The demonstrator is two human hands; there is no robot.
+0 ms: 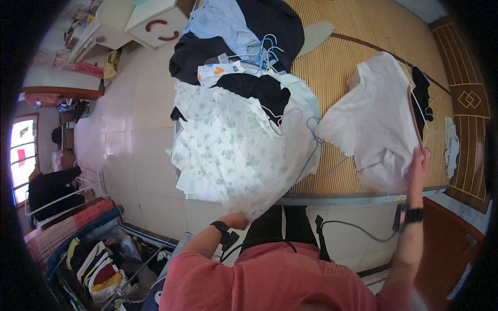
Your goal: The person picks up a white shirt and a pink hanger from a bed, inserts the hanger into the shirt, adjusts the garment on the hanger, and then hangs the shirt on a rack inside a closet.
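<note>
My left hand (235, 221) grips the lower edge of a white garment with a green leafy print (223, 144), spread over a pile of clothes at the bed's near left. To the right, my right hand (418, 169) is at the side of a plain white garment (379, 116), by a brown strip, perhaps a hanger's edge; its fingers are partly hidden. Blue wire hangers (268, 52) lie on the pile, and another blue hanger (317, 136) is between the two white garments. A black garment (255, 90) lies above the printed one.
A bamboo mat (334, 177) covers the bed. Black clothing (421, 93) and hangers lie at its right side, near a brown wooden headboard (469, 101). An open case of folded clothes (103, 272) stands at lower left. A cable (365, 227) hangs beside me.
</note>
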